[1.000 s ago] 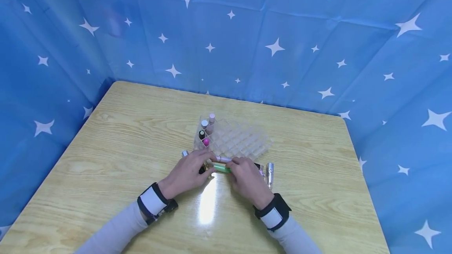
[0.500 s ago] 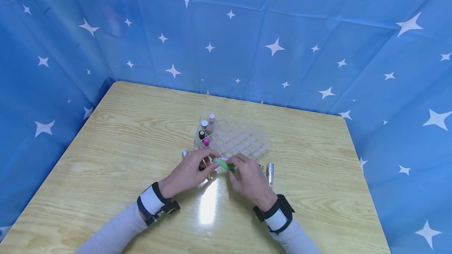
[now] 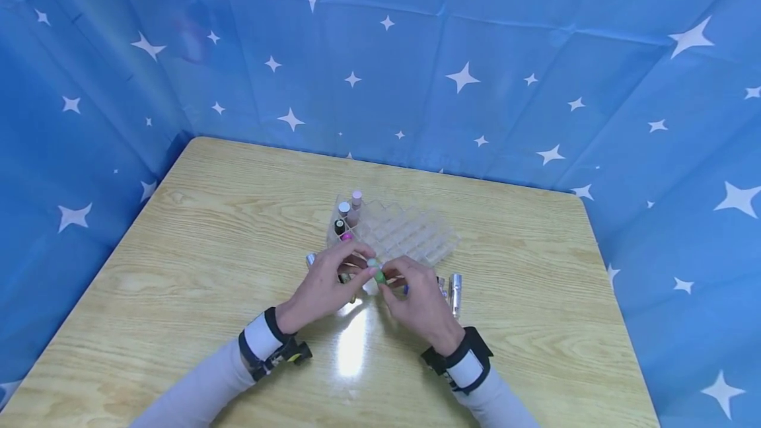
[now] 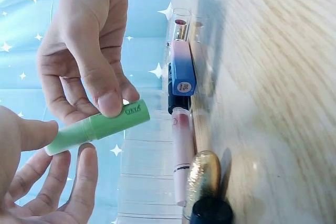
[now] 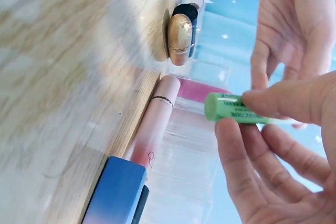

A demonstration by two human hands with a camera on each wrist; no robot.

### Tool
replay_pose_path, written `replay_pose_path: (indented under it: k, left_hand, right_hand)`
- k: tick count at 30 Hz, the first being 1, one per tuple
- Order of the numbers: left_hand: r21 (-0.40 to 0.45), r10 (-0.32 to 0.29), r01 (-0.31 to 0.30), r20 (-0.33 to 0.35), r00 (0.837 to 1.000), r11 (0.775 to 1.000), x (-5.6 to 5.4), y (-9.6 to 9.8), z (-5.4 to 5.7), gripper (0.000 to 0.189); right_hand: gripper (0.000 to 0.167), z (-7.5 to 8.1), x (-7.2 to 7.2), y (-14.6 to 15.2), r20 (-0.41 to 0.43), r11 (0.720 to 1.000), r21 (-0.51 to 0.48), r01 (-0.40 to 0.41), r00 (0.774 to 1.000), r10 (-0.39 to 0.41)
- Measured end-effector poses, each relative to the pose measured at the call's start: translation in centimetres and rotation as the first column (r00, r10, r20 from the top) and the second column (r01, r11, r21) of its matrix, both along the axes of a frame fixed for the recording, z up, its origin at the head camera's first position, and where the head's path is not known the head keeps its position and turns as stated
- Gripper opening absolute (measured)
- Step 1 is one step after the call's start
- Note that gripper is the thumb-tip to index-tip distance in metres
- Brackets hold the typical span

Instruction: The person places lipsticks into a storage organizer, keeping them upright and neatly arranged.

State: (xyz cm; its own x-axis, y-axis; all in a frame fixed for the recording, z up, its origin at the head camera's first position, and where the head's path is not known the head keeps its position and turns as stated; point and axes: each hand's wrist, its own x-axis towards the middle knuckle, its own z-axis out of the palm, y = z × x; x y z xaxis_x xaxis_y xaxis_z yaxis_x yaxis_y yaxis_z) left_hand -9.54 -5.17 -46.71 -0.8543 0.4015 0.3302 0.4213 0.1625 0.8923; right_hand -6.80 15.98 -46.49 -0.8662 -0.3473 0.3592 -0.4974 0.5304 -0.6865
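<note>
Between both hands, above the table, is a green lip balm tube (image 4: 100, 127) with dark lettering. My left hand (image 3: 324, 283) pinches its pale end between thumb and fingertips. At the other end, my right hand (image 3: 421, 299) grips the tube with thumb and fingers, as the right wrist view shows. The tube is tilted in the head view, its cap seemingly on. Just beyond the hands stands a clear lipstick organizer (image 3: 410, 236) with many slots. Several lipsticks stand in its left end, among them a black-topped one (image 3: 339, 226) and a magenta one (image 5: 199, 91).
Loose cosmetics lie along the organizer's near side: a pink lip gloss tube (image 4: 182, 145), a blue-and-pink lipstick (image 4: 183, 69) and a gold glittery tube (image 5: 179, 39). A silver tube (image 3: 455, 292) lies to the right. A starry blue curtain (image 3: 380, 51) hangs behind the wooden table (image 3: 238, 203).
The green tube has been lifted off the table and turned from lying sideways to a tilt, its pale end toward the organizer. Both hands now hold it, the left having moved closer.
</note>
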Motion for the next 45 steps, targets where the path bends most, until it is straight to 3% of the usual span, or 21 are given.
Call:
replay_pose_path:
  k: [5, 8, 11, 15, 18, 24, 29, 34, 45]
  left_hand:
    - [0.029, 0.006, -0.005, -0.052, 0.999, 1.0, -0.4, -0.1, 0.9, 0.02]
    - [0.023, 0.011, -0.009, -0.112, 0.994, 1.0, -1.0, -0.4, 1.8, 0.02]
    - [0.008, 0.019, -0.017, -0.183, 0.983, 1.0, -1.8, -0.5, 2.7, 0.019]
    - [0.002, 0.031, -0.032, -0.275, 0.961, 0.999, -2.9, -0.7, 3.6, 0.019]
    - [0.008, 0.043, -0.042, -0.314, 0.948, 0.999, -3.7, -0.8, 4.0, 0.02]
    - [0.034, 0.064, -0.055, -0.347, 0.936, 0.998, -5.4, -0.9, 4.7, 0.019]
    - [0.03, 0.08, -0.074, -0.365, 0.927, 0.997, -7.0, -0.9, 4.7, 0.019]
    - [0.003, 0.096, -0.101, -0.352, 0.931, 0.995, -8.2, -1.2, 4.2, 0.02]
    - [-0.043, 0.127, -0.147, -0.316, 0.94, 0.988, -9.6, -1.2, 2.8, 0.018]
  right_hand:
    - [0.028, 0.3, -0.4, 0.7, -0.089, 0.999, 0.015, 0.03, 0.996, -0.029]
    - [0.038, 0.7, -1.0, 1.9, -0.15, 0.992, 0.067, 0.105, 0.984, -0.094]
    - [0.052, 1.1, -1.8, 3.7, -0.176, 0.966, 0.134, 0.22, 0.965, -0.196]
    - [0.07, 1.1, -2.8, 6.0, -0.119, 0.918, 0.222, 0.328, 0.944, -0.308]
    - [0.08, 0.7, -3.3, 7.1, -0.043, 0.894, 0.273, 0.355, 0.933, -0.357]
    - [0.085, -0.1, -4.1, 8.0, 0.034, 0.903, 0.249, 0.349, 0.929, -0.369]
    - [0.083, -0.1, -4.2, 8.0, 0.035, 0.902, 0.234, 0.362, 0.924, -0.38]
    - [0.082, -0.2, -3.9, 7.9, 0.057, 0.899, 0.237, 0.368, 0.919, -0.391]
    - [0.081, -0.1, -3.9, 7.9, 0.059, 0.898, 0.231, 0.375, 0.916, -0.397]
